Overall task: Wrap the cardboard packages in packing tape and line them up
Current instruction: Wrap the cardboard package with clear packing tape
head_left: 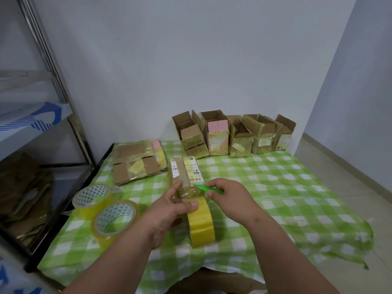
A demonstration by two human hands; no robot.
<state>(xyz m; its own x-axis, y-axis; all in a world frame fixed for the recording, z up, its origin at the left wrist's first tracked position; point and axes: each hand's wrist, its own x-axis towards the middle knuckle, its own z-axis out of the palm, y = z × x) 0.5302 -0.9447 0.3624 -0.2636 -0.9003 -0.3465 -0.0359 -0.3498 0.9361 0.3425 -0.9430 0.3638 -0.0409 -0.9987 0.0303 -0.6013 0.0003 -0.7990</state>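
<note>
A desk (275, 187) spread with a green checked cloth is seen, a row (233, 136) of taped boxes set along its far edge against the wall. A flattened stack (135, 164) lies at far left, and two spare rolls (106, 211) are at near left. The package (185, 177) in work lies at the centre, its long axis running away from the person, its near end touching both hands. That end and the upright tape roll (201, 223) are gripped by the left hand (167, 215), thumb pressed on the tape. A green cutter (210, 188) is pinched in the right hand (231, 200) and laid at the package's near right corner. The cut is judged to be the step in hand.
</note>
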